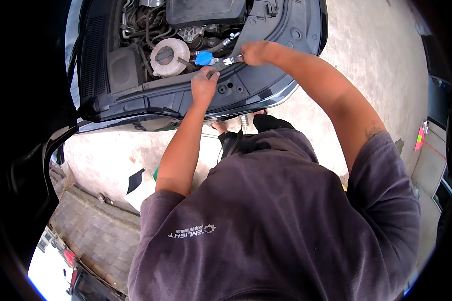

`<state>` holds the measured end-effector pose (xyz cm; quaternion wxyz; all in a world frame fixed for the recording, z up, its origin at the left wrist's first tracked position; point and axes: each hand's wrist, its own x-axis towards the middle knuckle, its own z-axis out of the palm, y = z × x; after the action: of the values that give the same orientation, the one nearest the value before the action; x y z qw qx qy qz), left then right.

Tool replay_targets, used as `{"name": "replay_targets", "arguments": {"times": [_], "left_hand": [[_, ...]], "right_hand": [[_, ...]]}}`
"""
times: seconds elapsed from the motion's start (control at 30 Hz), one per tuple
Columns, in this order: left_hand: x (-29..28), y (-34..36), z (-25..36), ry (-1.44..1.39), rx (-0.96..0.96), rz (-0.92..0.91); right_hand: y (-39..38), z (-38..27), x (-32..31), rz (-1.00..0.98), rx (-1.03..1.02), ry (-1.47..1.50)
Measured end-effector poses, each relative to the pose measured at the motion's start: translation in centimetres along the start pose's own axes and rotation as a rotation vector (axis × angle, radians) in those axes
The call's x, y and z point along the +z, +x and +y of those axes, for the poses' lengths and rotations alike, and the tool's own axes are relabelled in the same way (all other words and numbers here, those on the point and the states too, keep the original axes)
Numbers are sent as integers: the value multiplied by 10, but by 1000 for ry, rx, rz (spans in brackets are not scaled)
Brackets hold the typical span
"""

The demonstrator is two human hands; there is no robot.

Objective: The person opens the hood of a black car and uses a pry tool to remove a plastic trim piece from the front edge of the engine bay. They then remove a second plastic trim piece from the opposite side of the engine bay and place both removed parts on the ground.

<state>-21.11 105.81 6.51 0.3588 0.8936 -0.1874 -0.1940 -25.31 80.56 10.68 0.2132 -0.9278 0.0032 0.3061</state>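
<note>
Right hand (255, 52): closed round the handle end of a silver wrench (231, 59). Left hand (204, 84): fingers curled, resting on the engine-bay front edge just below the wrench head. Wrench: lies between both hands, beside a blue cap (203, 58). White reservoir (169, 56): left of cap. Open car bonnet area (266, 85): surrounds all.

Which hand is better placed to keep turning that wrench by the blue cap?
Likely the right hand: it grips the handle end of the silver wrench, which points toward the blue cap. The left hand rests lower, on the dark panel below the cap, and looks better suited to steadying.
</note>
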Motion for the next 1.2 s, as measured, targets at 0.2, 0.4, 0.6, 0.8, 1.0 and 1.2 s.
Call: {"name": "replay_targets", "arguments": {"times": [0.2, 0.4, 0.6, 0.8, 1.0, 1.2], "left_hand": [[16, 29, 30, 379, 34, -52], [28, 38, 35, 439, -12, -44], [28, 38, 48, 625, 27, -135], [30, 43, 40, 601, 15, -139], [2, 28, 39, 252, 159, -117], [-92, -99, 41, -674, -296, -1040]], "right_hand": [[7, 18, 13, 8, -36, 12], [-1, 34, 38, 73, -41, 218], [-15, 31, 64, 168, 100, 480], [-39, 25, 121, 275, 228, 823], [-60, 2, 128, 332, 322, 909], [-68, -44, 122, 362, 227, 705]]}}
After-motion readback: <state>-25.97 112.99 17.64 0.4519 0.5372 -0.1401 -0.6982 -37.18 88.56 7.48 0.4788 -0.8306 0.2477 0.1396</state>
